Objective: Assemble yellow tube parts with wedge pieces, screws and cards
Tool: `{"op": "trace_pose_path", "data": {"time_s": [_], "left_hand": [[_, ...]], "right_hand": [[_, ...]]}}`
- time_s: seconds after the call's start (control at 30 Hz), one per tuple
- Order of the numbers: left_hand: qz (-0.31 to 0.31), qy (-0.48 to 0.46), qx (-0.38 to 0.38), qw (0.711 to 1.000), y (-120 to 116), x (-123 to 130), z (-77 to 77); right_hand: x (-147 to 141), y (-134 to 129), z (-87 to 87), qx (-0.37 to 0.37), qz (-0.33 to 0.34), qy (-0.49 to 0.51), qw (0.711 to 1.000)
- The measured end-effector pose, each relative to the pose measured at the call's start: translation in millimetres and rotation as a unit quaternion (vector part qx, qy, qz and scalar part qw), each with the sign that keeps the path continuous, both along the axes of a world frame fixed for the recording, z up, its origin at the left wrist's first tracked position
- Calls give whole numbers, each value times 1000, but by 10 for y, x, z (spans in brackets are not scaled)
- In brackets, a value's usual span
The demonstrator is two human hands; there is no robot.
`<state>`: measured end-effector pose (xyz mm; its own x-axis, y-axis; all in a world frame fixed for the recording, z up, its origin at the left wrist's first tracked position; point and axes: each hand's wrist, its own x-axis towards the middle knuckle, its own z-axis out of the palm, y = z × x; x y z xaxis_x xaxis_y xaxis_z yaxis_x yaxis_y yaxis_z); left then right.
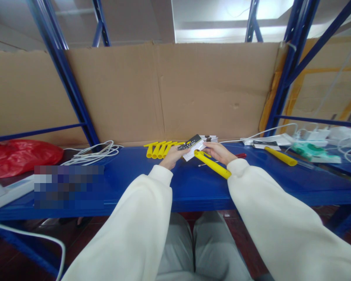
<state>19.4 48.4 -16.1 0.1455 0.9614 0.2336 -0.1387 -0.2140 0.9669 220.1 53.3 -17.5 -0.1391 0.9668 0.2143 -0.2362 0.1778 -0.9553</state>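
Observation:
My left hand [172, 157] is closed on a black-and-white printed card [191, 143], which looks like a label sheet with small marks on its dark part. My right hand [218, 151] pinches at the white right side of the same card; its fingertips are partly hidden. Just below the hands, a yellow tube [213, 164] slants from the card toward my right cuff. Behind my left hand stands a row of several yellow tubes [158, 150]. A small stack of printed cards [210, 138] lies beyond the card, near the cardboard.
A cardboard wall [193, 89] closes off the back of the blue table [128, 183]. To the left are a coiled white cable [96, 154] and a red bag [23, 156]. At right lie another yellow tube [280, 156], a green-and-white bundle [310, 150] and cables.

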Motion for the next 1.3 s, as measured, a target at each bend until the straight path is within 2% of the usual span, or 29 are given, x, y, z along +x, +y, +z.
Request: {"op": "trace_pose_path", "data": {"time_s": [0.3, 0.57, 0.77, 1.07, 1.3], "left_hand": [[43, 5, 50, 998, 93, -29, -38], [91, 1, 77, 993, 133, -47, -46], [130, -12, 41, 991, 95, -13, -16], [186, -48, 34, 981, 88, -35, 26], [224, -46, 24, 973, 171, -68, 5]], "right_hand": [[-26, -69, 7, 18, 70, -2, 997], [-26, -147, -22, -28, 164, -90, 982], [-47, -189, -33, -20, 124, -142, 982], [-75, -265, 28, 17, 125, -147, 981], [-73, -265, 18, 4, 119, -153, 981]]}}
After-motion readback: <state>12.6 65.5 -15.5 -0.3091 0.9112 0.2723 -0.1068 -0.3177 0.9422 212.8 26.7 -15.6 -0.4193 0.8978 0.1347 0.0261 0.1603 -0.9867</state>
